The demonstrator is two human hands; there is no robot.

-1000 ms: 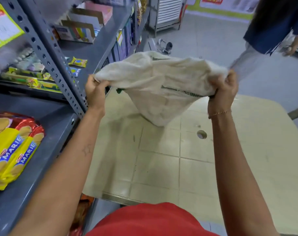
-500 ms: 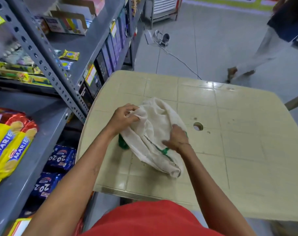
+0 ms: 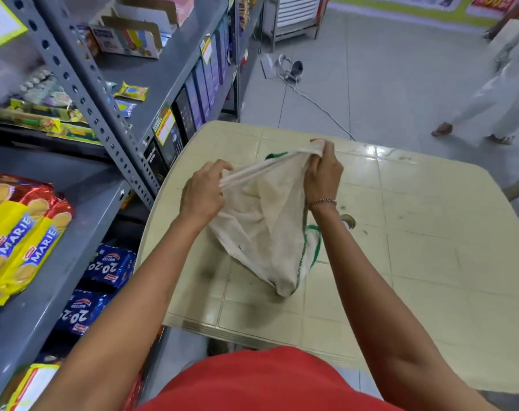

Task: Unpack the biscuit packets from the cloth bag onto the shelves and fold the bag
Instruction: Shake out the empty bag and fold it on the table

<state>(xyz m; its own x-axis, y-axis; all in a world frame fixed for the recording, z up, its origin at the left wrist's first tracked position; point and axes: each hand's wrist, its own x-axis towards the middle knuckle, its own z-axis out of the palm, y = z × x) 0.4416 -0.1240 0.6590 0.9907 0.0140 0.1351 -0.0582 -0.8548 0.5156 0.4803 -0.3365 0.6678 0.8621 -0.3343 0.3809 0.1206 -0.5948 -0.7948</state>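
The cream cloth bag [image 3: 267,229] with green trim hangs limp over the pale plastic table [image 3: 430,247], its lower corner resting on the top. My left hand [image 3: 203,195] pinches the near end of its upper edge. My right hand [image 3: 323,170] grips the far end, and the edge is stretched taut between them. Yellow and red Marie biscuit packets [image 3: 20,232] lie on the grey shelf [image 3: 59,292] at the left. Blue 20-20 biscuit packets [image 3: 104,280] sit on the shelf below.
The grey slotted shelf upright [image 3: 104,114] stands just left of the table. Boxes and small snack packets [image 3: 132,91] fill higher shelves. A person in white trousers [image 3: 495,99] walks on the tiled floor at the far right. Shoes and a cable [image 3: 290,68] lie beyond the table.
A second ago I held the bag spread wide in the air. I brought it down onto the table, bunched, and now have lifted its top edge taut between both hands.
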